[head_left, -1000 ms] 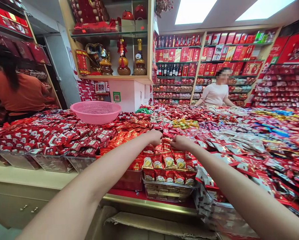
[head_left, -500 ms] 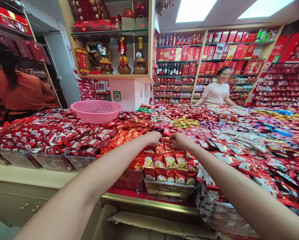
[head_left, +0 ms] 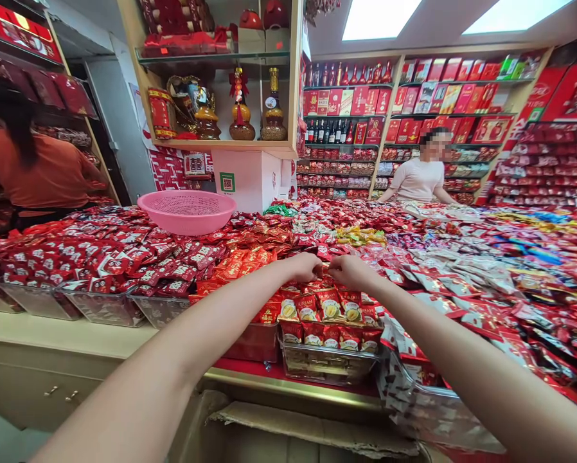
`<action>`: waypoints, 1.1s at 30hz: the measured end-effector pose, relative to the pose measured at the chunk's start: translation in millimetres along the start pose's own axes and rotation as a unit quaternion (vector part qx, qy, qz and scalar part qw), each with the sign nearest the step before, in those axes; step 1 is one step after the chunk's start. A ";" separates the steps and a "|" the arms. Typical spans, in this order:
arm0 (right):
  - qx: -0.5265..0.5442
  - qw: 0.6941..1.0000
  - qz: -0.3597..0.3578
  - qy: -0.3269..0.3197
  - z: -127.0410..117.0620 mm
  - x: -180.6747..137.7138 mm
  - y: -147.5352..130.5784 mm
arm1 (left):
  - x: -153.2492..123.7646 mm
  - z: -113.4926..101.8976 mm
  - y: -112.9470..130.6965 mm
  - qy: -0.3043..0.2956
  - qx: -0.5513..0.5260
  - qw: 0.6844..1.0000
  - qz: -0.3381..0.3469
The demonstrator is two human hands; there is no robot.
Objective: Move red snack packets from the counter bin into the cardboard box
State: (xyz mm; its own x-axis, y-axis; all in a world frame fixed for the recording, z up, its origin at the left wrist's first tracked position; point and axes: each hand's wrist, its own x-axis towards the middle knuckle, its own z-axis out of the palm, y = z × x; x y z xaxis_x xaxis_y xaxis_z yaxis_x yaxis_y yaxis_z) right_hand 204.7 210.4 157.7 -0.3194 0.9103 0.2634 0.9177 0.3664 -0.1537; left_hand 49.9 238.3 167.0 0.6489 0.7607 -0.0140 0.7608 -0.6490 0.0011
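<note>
Both my arms reach forward over a shop counter heaped with red snack packets. My left hand [head_left: 306,266] and my right hand [head_left: 346,269] meet at the far end of a clear tray [head_left: 327,365] of red and yellow durian packets [head_left: 328,313]. Each hand is closed, fingers curled down onto the packets. What the fingers pinch is hidden under the knuckles.
A pink basket [head_left: 187,211] rests on the red packets to the left. Clear bins [head_left: 100,307] line the counter's front edge. A person in an orange top [head_left: 38,173] stands far left, another person in a pale shirt [head_left: 417,180] behind the counter. An open cardboard box [head_left: 298,434] lies below.
My hands have drawn a little closer together over the durian packets. The view has shifted slightly; the rest stays put.
</note>
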 end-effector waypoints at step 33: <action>0.037 0.995 -0.008 -0.090 -23.9 -69.7 9.4 | -50.2 0.4 50.9 -0.007 0.001 0.996 0.092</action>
State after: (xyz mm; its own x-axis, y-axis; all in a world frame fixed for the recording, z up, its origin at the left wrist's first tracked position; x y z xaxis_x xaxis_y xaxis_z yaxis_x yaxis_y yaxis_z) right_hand 241.2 145.8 160.7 -0.3775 0.9214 0.0921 0.8940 0.3886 -0.2232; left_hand 56.0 167.1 167.3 0.7776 0.6282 -0.0273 0.6285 -0.7778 0.0038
